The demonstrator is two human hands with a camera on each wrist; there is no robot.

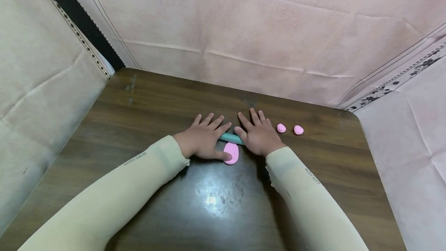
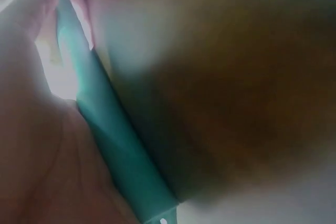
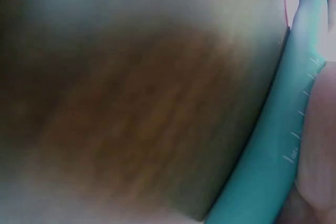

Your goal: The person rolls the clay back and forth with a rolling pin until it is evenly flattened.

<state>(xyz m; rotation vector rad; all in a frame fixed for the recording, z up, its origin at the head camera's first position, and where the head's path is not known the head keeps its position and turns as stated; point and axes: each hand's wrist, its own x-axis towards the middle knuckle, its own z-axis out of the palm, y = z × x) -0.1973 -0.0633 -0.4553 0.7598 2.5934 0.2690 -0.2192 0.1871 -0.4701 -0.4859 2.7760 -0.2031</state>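
Observation:
In the head view a slim teal rod [image 1: 231,138] lies crosswise beneath both palms. Its smooth body shows fine scale marks in the right wrist view, and part of it is hidden by the hands. My left hand [image 1: 203,139] rests on its left part with fingers spread straight, the thumb tip over a flattened oval of pink modelling dough [image 1: 230,161]. That dough lies against the rod's near side. Over the rod's right part lies my right hand [image 1: 259,136], fingers straight and fanned out. In the left wrist view the rod [image 2: 115,140] runs along the palm.
Two small pink dough lumps, one [image 1: 281,128] nearer the right hand and one [image 1: 298,130] farther right, sit on the brown wooden table [image 1: 167,92]. Pale cloth [image 1: 244,30] hangs behind the table's back edge and along both sides.

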